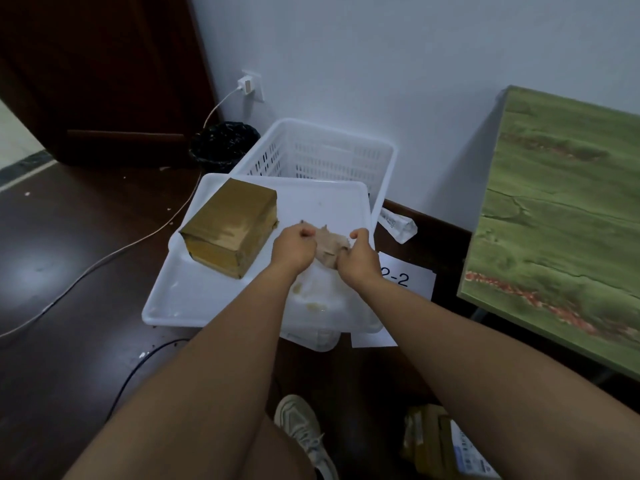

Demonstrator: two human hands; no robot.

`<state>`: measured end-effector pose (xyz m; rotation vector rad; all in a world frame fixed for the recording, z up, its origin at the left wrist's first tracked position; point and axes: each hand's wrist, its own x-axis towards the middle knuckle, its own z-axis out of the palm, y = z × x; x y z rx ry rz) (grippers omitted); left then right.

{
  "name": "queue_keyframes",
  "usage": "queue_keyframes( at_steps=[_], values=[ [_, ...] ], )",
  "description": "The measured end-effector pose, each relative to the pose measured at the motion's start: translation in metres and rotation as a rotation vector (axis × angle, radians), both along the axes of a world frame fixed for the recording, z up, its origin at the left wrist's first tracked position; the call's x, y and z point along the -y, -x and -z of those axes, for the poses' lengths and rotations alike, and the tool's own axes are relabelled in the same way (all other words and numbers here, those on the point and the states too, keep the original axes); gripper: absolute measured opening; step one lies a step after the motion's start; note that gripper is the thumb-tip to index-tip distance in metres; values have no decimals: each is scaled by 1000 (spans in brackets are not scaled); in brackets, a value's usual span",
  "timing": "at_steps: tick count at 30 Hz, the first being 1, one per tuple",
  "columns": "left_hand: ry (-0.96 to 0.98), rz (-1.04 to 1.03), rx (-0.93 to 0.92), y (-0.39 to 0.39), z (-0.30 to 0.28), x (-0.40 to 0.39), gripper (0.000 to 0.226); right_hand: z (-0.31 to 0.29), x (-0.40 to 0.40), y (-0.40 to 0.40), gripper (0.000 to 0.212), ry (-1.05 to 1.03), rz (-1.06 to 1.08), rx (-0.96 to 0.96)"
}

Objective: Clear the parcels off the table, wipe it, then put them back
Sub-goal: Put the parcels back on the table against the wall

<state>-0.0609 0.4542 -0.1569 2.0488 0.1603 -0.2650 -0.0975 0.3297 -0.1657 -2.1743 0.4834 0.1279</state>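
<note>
Your left hand (294, 249) and right hand (356, 259) both grip a crumpled greyish-pink cloth (330, 249) above a shallow white plastic tray (180, 299) on the dark floor. On the tray: one brown tape-wrapped rectangular parcel (230, 226). Behind: a white slatted plastic basket (322, 157). Right: a green-patterned tabletop (561, 216). Lower right: another brown labelled parcel (443, 441).

A white basket (322, 157) with holes in its sides stands by the wall. A flat white tray (194, 299) lies in front of it. A black bin (223, 145) sits in the corner. A charger (246, 85) is plugged into the wall, and its cable (104, 261) runs across the dark floor (69, 216). A sheet of paper (408, 282) lies there too.
</note>
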Motion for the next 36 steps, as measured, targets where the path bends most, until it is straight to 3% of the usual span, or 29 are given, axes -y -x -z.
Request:
queue_keyframes(
  at_steps=[3,7,11,13,16,19,22,25,28,30,32,36],
  values=[
    [-139,76,-78,-10,9,0,14,14,2,-3,33,14,-55,-67],
    [-275,123,-125,-12,18,-5,45,27,4,15,22,41,-81,3],
    [-438,91,-42,-5,19,-2,50,28,18,55,21,47,-52,163],
    [-423,52,42,7,8,10,45,29,31,80,15,54,-24,193],
    [-306,60,165,44,-2,44,32,40,64,127,26,109,39,143],
    [-207,87,302,102,10,83,26,55,105,179,36,210,45,91],
    [-183,146,327,166,33,117,22,71,147,227,34,212,133,5],
    [-194,223,200,208,63,133,24,88,175,259,19,286,126,-181],
    [-292,467,71,230,110,150,30,103,199,294,47,256,204,-392],
    [-299,572,-89,236,129,158,43,114,208,311,55,225,258,-416],
    [-314,606,-234,241,135,166,41,126,215,319,61,177,307,-449],
    [-278,528,-472,250,146,172,47,148,219,323,60,-34,474,-419]
  ],
)
